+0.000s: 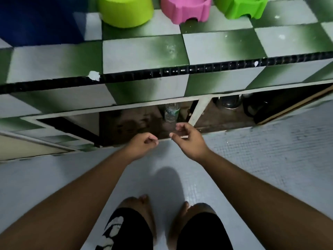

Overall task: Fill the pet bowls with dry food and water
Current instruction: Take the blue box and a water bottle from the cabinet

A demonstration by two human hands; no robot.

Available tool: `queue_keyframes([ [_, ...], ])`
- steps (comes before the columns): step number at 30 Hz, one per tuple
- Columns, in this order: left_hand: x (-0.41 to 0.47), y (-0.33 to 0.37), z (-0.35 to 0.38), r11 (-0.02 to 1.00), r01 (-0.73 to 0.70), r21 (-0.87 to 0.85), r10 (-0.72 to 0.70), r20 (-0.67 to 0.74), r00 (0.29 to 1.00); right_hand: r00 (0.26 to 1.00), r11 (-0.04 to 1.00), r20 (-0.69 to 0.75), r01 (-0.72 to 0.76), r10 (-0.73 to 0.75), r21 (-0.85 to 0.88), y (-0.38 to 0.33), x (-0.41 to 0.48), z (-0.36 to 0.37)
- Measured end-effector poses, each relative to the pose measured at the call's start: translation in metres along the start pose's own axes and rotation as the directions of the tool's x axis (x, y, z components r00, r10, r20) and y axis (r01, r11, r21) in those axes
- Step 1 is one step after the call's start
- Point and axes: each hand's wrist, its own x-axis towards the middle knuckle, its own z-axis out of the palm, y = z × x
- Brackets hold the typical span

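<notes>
Three plastic pet bowls stand at the back of the checkered counter (144,53): a lime one (126,11) on the left, a pink one (185,9) in the middle, a green one (241,7) on the right. A clear water bottle (172,112) stands upright in the open space under the counter. My right hand (189,139) hangs just below and in front of the bottle with loosely curled fingers, apart from it and holding nothing. My left hand (142,145) is beside it, fingers curled inward, empty.
A dark blue object (39,18) sits at the counter's back left. In the right under-counter bay are a metal pot (228,101) and a black item (255,107). A white post (198,110) divides the bays. My bare feet stand on the pale tiled floor (270,159).
</notes>
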Motion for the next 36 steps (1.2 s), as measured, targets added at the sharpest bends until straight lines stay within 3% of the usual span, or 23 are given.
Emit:
queue_keyframes([
  [2,0.047,-0.029,0.02,1.0,0.001,-0.012,-0.001,-0.005,1.0,0.999,0.999,-0.025,-0.022,0.023,0.029,0.029,0.038,0.016],
  [7,0.172,-0.083,0.062,0.995,0.017,-0.096,-0.023,-0.067,0.998,0.98,0.99,-0.169,0.119,-0.105,0.076,0.097,0.144,0.047],
  [12,0.279,-0.12,0.076,0.979,0.002,-0.203,-0.01,-0.04,0.999,0.955,0.988,-0.256,0.144,-0.152,-0.049,0.118,0.211,0.07],
  [15,0.316,-0.131,0.08,0.974,-0.031,-0.225,0.012,-0.087,0.996,0.964,0.99,-0.253,0.11,-0.085,0.087,0.133,0.24,0.071],
  [20,0.356,-0.127,0.087,0.966,-0.112,-0.231,0.099,-0.069,0.993,0.983,0.974,-0.18,0.023,0.018,0.227,0.144,0.274,0.068],
  [25,0.375,-0.117,0.105,0.965,-0.142,-0.22,0.134,-0.054,0.99,0.999,0.943,-0.012,0.04,-0.038,0.331,0.156,0.282,0.061],
  [36,0.371,-0.115,0.105,0.922,-0.23,-0.312,0.207,-0.108,0.972,0.998,0.92,-0.017,0.068,-0.066,0.385,0.15,0.275,0.062],
])
